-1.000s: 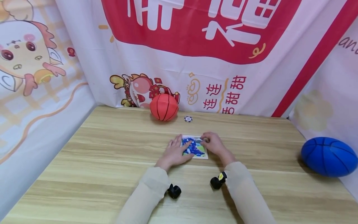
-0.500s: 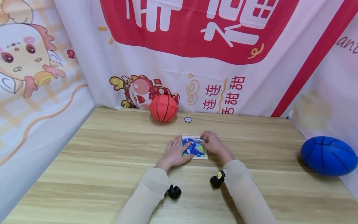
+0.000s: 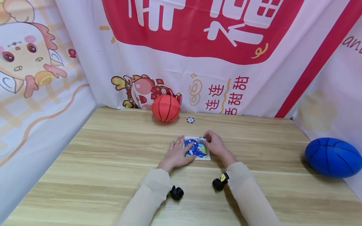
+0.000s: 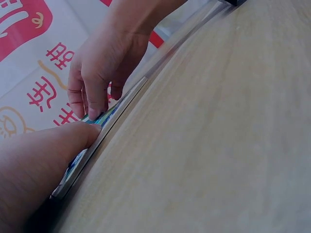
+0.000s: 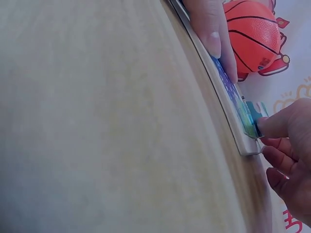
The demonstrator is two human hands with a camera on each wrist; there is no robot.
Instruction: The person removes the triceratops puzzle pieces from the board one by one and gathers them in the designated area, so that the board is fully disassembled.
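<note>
A small picture puzzle [image 3: 195, 150] in a thin white frame, printed mostly in deep blue with some green, lies flat on the table. My left hand [image 3: 176, 154] rests on its left side with fingers spread, the index finger and thumb reaching over the picture. At the far right corner, my right hand [image 3: 216, 145] pinches a puzzle piece [image 5: 257, 111] between thumb and fingers. In the right wrist view this teal and white piece is tilted up from the frame's corner. The left thumb [image 4: 77, 133] touches the puzzle's near edge.
Behind the puzzle lie a red toy basketball [image 3: 166, 108] and a poker chip [image 3: 190, 120]. A blue ball [image 3: 332, 157] sits at the table's right side. Printed cloth [image 3: 181, 67] hangs along the back and sides of the wooden table [image 3: 93, 175].
My right fingers have shifted slightly at the puzzle's far right corner, and the pinched piece shows more plainly, lifted at an angle. The left hand stays where it was.
</note>
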